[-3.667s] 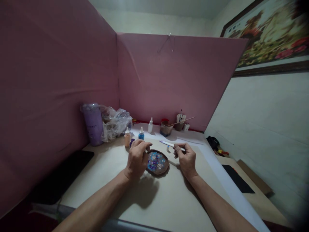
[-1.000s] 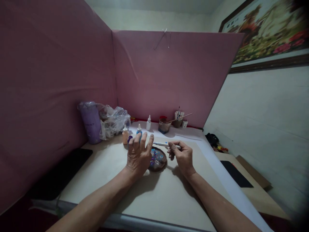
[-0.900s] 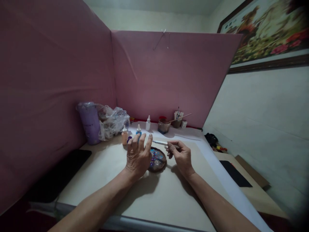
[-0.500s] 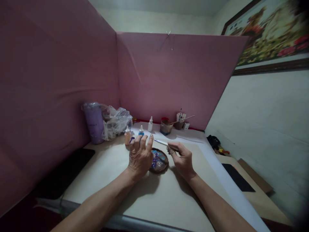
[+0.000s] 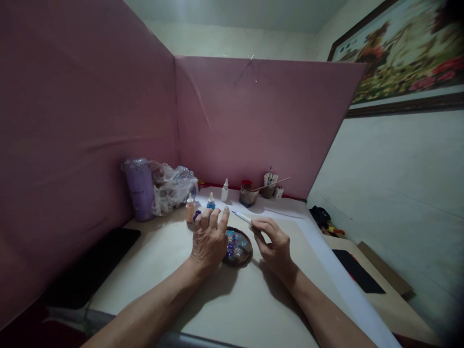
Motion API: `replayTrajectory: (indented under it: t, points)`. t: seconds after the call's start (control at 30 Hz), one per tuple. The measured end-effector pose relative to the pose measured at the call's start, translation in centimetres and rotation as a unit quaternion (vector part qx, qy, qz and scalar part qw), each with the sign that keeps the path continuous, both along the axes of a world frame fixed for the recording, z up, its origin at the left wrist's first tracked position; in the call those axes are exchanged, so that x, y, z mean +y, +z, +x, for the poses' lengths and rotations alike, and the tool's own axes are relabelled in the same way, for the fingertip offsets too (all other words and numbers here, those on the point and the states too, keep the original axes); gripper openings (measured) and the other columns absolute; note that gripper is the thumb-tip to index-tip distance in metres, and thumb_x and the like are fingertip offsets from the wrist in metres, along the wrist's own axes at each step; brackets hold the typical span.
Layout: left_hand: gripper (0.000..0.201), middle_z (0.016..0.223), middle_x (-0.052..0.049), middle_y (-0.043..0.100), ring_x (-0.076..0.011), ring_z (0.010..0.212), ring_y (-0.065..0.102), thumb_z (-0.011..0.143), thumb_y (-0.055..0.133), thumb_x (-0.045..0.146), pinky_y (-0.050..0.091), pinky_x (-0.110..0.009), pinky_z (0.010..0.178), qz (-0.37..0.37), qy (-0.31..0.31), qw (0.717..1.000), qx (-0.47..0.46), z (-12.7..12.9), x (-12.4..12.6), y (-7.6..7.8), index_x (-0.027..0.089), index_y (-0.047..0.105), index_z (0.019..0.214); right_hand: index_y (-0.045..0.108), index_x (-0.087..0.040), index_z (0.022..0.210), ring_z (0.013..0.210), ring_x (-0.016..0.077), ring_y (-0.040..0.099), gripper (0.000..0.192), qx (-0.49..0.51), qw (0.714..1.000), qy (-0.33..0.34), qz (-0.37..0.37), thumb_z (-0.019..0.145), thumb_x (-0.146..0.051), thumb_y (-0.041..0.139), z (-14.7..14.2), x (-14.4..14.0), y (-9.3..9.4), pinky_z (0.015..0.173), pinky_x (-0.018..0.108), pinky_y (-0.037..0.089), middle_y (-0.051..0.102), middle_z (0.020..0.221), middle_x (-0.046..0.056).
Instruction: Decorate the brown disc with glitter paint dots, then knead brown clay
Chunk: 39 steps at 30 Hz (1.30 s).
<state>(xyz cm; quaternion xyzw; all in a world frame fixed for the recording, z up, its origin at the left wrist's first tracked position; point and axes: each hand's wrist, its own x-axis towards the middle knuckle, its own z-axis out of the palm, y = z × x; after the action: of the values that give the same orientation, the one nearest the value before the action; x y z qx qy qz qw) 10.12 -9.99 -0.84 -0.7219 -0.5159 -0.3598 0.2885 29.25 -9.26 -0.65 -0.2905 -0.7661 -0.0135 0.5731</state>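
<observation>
A slim white pen-like tool with a dark purplish tip is pinched in the right hand; whether it is a fine brush or a paint pen is too small to tell. The thumb and fingertips close narrowly around its rear end, so most of the shaft stands free of the hand. Its long axis runs from the grip toward about 10 o'clock, tip leading, nearly level over the table, and the tip ends just beside the raised forefinger of the left hand.

The left hand lies palm down with its fingers spread wide and lifted, gripping nothing. Its right edge overlaps the left rim of a small round dark dish, whose face is covered with blue, purple and white painted dots in flower-like clusters. The dish rests flat on the table between the two hands, at about 5 o'clock from the tool's tip and just below the shaft.

Beyond the left fingertips, toward 12 o'clock, stand three small dropper bottles: a peach one, a blue one and a white one. Toward 10 o'clock from them are a lilac tumbler and a crumpled clear plastic bag. At about 1 o'clock from the dish a small jar sits near the pink partition, with a cup of brushes just beside it.
</observation>
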Motion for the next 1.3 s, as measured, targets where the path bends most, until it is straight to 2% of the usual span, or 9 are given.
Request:
replayTrajectory:
  t: [0.43,0.6,0.7,0.83,1.0,1.3]
  points:
    - [0.056,0.125,-0.014,0.057,-0.0313,0.121,0.043,0.078,0.054,0.014,0.03,-0.043,0.102,-0.005,0.006,1.0,0.009,0.17,0.06,-0.25,0.017,0.052,0.134,0.063,-0.025,0.107,0.091,0.0176,0.063,0.03,-0.023,1.0,0.012,-0.004,0.087,-0.006,0.053,-0.12,-0.22,-0.06,0.079,0.031,0.053,0.065,0.098,0.006]
    - [0.058,0.127,-0.013,0.057,-0.0319,0.122,0.043,0.077,0.056,0.014,0.029,-0.044,0.103,-0.018,0.004,1.0,0.007,0.24,0.08,-0.36,0.019,0.052,0.135,0.065,-0.025,0.109,0.098,0.0192,0.063,0.029,-0.024,0.999,0.011,-0.019,0.088,-0.008,0.053,0.03,-0.19,-0.27,0.086,0.036,0.052,0.066,0.105,0.008]
    - [0.056,0.127,-0.012,0.057,-0.0317,0.121,0.043,0.078,0.055,0.013,0.029,-0.044,0.103,-0.015,0.008,1.0,0.006,0.27,0.04,-0.39,0.019,0.053,0.134,0.066,-0.026,0.11,0.102,0.0207,0.063,0.03,-0.001,0.999,0.007,-0.033,0.088,-0.01,0.054,-0.14,-0.14,-0.41,0.091,0.039,0.051,0.067,0.109,0.008]
    - [0.054,0.126,-0.013,0.057,-0.0319,0.121,0.043,0.079,0.054,0.014,0.029,-0.045,0.102,-0.015,0.007,1.0,0.007,0.28,-0.09,-0.31,0.019,0.053,0.133,0.068,-0.027,0.107,0.098,0.0206,0.064,0.028,0.048,0.998,0.006,-0.038,0.086,-0.012,0.058,-0.52,-0.18,-0.39,0.085,0.036,0.055,0.069,0.105,0.007]
    - [0.053,0.125,-0.013,0.057,-0.0315,0.121,0.042,0.08,0.054,0.015,0.029,-0.044,0.103,-0.004,-0.004,1.0,0.007,0.17,-0.08,-0.33,0.019,0.053,0.134,0.071,-0.026,0.101,0.095,0.0197,0.065,0.025,0.052,0.998,-0.006,-0.033,0.087,-0.012,0.055,-0.59,-0.16,-0.16,0.085,0.036,0.054,0.07,0.101,0.006]
    - [0.057,0.13,-0.012,0.053,-0.0323,0.123,0.039,0.081,0.054,0.014,0.029,-0.046,0.102,-0.011,-0.022,0.999,0.037,0.43,-0.41,-0.39,0.027,0.05,0.136,0.07,-0.026,0.105,0.095,0.0199,0.066,0.029,0.038,0.999,-0.009,-0.026,0.085,-0.01,0.056,-0.64,-0.31,-0.26,0.086,0.037,0.053,0.07,0.102,0.007]
